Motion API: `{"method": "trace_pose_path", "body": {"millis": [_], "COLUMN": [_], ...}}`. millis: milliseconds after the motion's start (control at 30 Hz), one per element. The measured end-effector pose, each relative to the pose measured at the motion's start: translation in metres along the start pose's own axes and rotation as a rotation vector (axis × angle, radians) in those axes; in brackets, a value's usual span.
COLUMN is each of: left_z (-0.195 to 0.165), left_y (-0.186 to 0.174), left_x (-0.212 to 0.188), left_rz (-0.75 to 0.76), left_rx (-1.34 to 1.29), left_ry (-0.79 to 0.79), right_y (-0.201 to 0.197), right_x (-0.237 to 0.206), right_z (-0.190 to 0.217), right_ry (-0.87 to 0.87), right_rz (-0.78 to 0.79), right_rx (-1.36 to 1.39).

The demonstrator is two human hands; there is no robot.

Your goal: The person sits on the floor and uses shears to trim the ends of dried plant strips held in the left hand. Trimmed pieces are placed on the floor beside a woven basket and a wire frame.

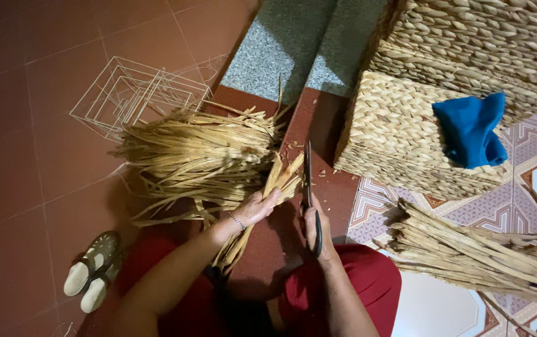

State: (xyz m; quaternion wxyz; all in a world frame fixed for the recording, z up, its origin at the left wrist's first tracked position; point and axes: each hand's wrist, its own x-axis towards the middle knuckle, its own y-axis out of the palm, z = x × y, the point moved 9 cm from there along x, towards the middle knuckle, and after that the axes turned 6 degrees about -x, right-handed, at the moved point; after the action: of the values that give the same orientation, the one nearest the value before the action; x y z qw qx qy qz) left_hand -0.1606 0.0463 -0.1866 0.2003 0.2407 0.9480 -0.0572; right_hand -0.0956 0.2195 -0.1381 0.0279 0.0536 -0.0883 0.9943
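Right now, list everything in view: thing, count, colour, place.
dried leaf strips bunch: one, tan, in the left hand's grip
scissors: one pair, black, in the right hand, blades pointing away
loose strip pile: one, tan, on the floor to the left
second strip pile: one, tan, lower right on the patterned tiles
woven baskets: at least two, straw-coloured, upper right
cloth: one, blue, on the nearer basket
wire frames: a nested set, pale, upper left
sandals: one pair, cream and olive, lower left
bracelet: one, silvery, left wrist
left hand: holding the bunch
right hand: gripping the scissors
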Motion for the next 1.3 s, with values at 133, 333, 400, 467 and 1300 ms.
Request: {"method": "trace_pose_path", "body": {"millis": [133, 333, 400, 467, 1300], "left_z": [0.012, 0.013, 0.01, 0.007, -0.011], "left_y": [-0.005, -0.022, -0.023, -0.028, -0.03], "left_x": [0.005, 0.006, 0.006, 0.005, -0.008], "left_rz": [0.027, 0.012, 0.018, 0.015, 0.047], "left_rx": [0.035, 0.148, -0.015, 0.155, 0.216], "left_ry": [-0.067, -0.102, -0.08, -0.064, -0.167], "right_y": [-0.005, -0.009, -0.009, -0.01, -0.039], "right_x": [0.0, 0.001, 0.002, 0.001, 0.005], "right_z": [-0.006, 0.001, 0.008, 0.01, -0.012], "right_ry": [0.057, 0.046, -0.009, -0.008, 0.239], "right_rz": [0.008, -0.017, -0.023, -0.011, -0.311], "right_rx": [-0.154, -0.292, -0.35, -0.398, -0.325]}}
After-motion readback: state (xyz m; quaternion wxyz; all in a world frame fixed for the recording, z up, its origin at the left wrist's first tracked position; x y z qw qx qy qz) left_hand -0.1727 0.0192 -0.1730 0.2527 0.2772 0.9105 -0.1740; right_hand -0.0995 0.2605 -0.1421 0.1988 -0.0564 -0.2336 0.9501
